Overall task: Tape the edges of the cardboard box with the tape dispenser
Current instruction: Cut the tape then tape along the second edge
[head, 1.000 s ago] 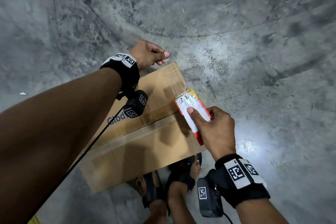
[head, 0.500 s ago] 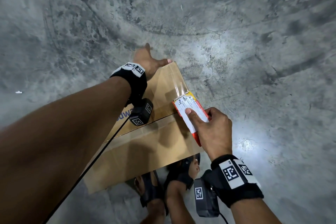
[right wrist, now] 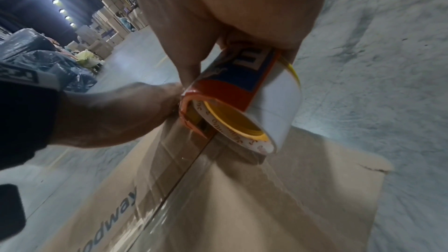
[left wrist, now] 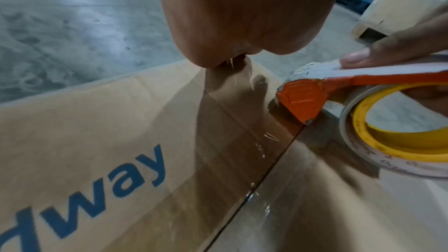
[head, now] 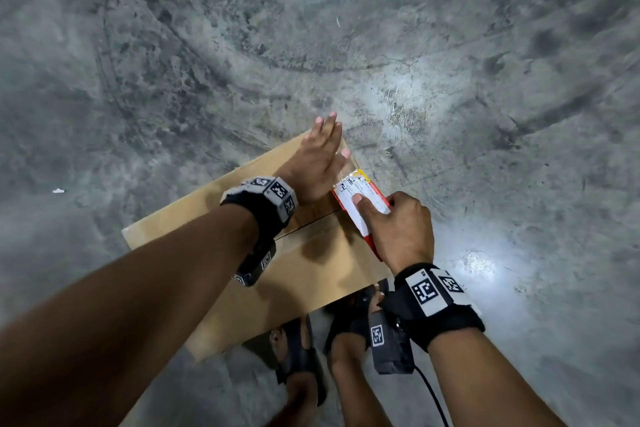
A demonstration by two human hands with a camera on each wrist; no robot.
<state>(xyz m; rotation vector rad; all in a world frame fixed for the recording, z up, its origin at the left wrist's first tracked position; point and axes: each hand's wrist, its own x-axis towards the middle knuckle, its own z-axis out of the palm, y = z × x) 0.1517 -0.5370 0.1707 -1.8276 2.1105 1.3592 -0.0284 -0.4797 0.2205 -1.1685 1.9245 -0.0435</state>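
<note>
A brown cardboard box point(head: 311, 274) with blue lettering point(left wrist: 97, 189) lies flat on the concrete floor, a clear tape strip point(left wrist: 230, 137) running along its right edge. My right hand point(head: 398, 229) grips the orange tape dispenser point(head: 360, 201) with its yellow-cored roll point(left wrist: 392, 127), index finger laid along its white top, at the box's right edge over the centre seam. My left hand point(head: 318, 156) lies flat with straight fingers on the far right corner, pressing the tape just beyond the dispenser's nose point(left wrist: 300, 99). The dispenser point(right wrist: 232, 99) touches the box top point(right wrist: 266, 198).
Bare grey concrete floor point(head: 450, 62) surrounds the box. My sandalled feet point(head: 301, 357) stand against its near edge. Stacked cartons point(right wrist: 114, 26) and dark wrapped bundles point(right wrist: 36, 49) stand far off in the warehouse. A cable point(head: 433, 395) hangs from the right wrist camera.
My left hand has come from a loose fist beyond the box's far edge to lie flat on the far right corner. The dispenser has stayed near the seam.
</note>
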